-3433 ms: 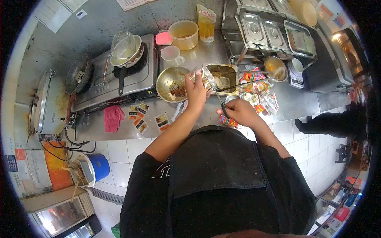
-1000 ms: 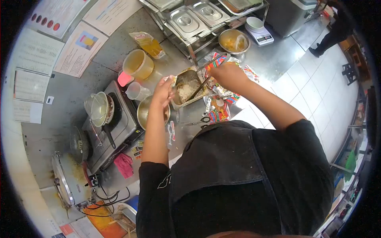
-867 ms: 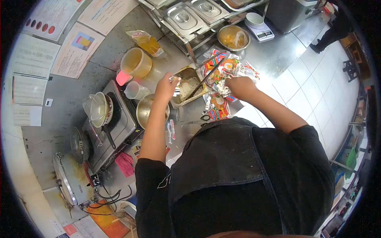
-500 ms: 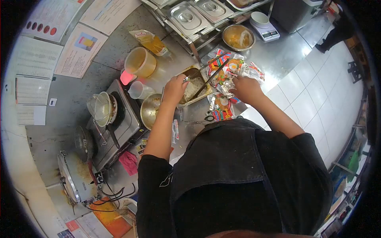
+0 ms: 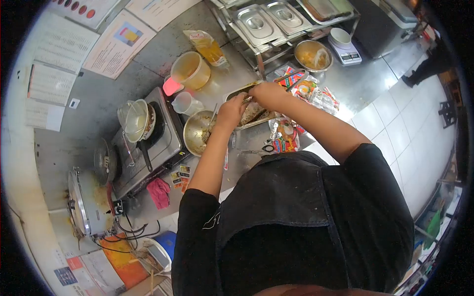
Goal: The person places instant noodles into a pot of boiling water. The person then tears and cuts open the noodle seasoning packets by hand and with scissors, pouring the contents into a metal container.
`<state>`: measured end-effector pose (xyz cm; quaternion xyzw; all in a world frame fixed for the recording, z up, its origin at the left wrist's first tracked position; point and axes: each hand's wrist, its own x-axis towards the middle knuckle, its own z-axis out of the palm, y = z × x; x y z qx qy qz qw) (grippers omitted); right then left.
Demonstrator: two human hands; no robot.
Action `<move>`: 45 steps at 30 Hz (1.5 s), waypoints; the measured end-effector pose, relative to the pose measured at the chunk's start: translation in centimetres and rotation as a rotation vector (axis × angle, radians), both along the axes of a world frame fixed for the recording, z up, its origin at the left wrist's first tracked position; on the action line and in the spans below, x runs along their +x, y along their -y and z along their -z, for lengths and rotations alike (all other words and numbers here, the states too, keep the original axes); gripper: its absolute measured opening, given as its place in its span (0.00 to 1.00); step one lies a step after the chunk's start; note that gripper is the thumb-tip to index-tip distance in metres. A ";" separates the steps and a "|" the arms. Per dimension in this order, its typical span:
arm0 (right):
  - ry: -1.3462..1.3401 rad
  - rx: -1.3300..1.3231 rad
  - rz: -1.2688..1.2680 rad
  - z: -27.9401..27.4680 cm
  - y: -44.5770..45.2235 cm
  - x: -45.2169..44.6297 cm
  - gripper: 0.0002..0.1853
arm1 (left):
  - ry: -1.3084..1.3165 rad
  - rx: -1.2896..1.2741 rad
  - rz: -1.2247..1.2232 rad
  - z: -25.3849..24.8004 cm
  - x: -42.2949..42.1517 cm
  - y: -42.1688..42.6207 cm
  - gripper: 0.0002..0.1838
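Observation:
My left hand [image 5: 231,113] and my right hand [image 5: 269,95] are close together above a rectangular metal pan [image 5: 257,123]. Fingers on both hands are pinched, and whatever lies between them is too small and hidden to make out. Pale and brownish food fills the pan, partly covered by my hands. A long dark utensil [image 5: 297,79] reaches out of the pan's far side. Left of my left wrist, a round metal bowl [image 5: 193,129] has a metal utensil in it. Colourful printed food packets [image 5: 285,139] lie right of the pan.
Scissors [image 5: 267,148] lie near my apron. On the left, a stove [image 5: 168,143] carries a pan with strainers [image 5: 137,121]. Behind stand a plastic jug [image 5: 186,104], a tub [image 5: 191,74] and an oil pouch [image 5: 210,49]. A scale [image 5: 348,55] and another bowl [image 5: 308,45] sit at the back right.
My right hand has moved left from the packets to meet my left hand over the pan. The silvery piece seen in my left fingers earlier is now hidden. The whole view has shifted slightly.

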<state>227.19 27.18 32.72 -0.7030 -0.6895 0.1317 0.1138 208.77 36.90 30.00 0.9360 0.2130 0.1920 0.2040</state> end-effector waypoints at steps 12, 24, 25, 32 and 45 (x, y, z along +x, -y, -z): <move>0.003 0.279 -0.045 -2.1 0.7 -0.1 0.10 | -0.073 -0.083 -0.168 -1.3 -1.0 0.5 0.16; 0.171 0.075 -0.046 -0.8 -0.4 -0.5 0.09 | -0.202 -0.152 -0.265 -2.0 -1.1 1.0 0.20; 0.154 0.099 -0.040 -0.5 -0.6 -0.5 0.09 | -0.219 -0.143 -0.272 -2.1 -1.0 1.1 0.19; 0.106 0.036 -0.007 -2.2 -0.5 -0.6 0.11 | -0.191 -0.159 -0.380 -2.6 -0.8 2.1 0.16; 0.190 0.069 -0.130 -1.9 -0.7 -0.7 0.11 | -0.263 -0.086 -0.389 -2.2 -1.1 2.5 0.27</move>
